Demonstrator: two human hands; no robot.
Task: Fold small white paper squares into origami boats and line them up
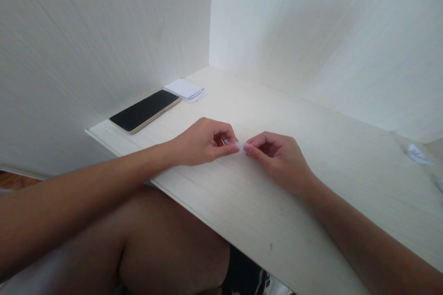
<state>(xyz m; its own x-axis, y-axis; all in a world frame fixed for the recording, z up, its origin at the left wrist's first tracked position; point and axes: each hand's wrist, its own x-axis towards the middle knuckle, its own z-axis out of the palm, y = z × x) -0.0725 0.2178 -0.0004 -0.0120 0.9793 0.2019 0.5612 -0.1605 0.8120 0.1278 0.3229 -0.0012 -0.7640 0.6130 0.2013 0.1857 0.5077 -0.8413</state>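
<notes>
Between my two hands, just above the white tabletop [214,193], is a small piece of folded white paper [241,147]. My left hand [211,143] pinches its left end between thumb and fingers, and a thin edge of paper sticks up behind the thumb. With thumb and forefinger, my right hand [275,154] grips the right end. The fingertips of both hands nearly meet, so most of the paper is covered and its exact shape is hard to make out.
A dark-screened smartphone [145,110] lies at the table's left side by the wall. Behind it rest folded white papers [185,89]. A crumpled white scrap [417,153] sits at the far right. White panel walls [311,32] enclose the table's back and left.
</notes>
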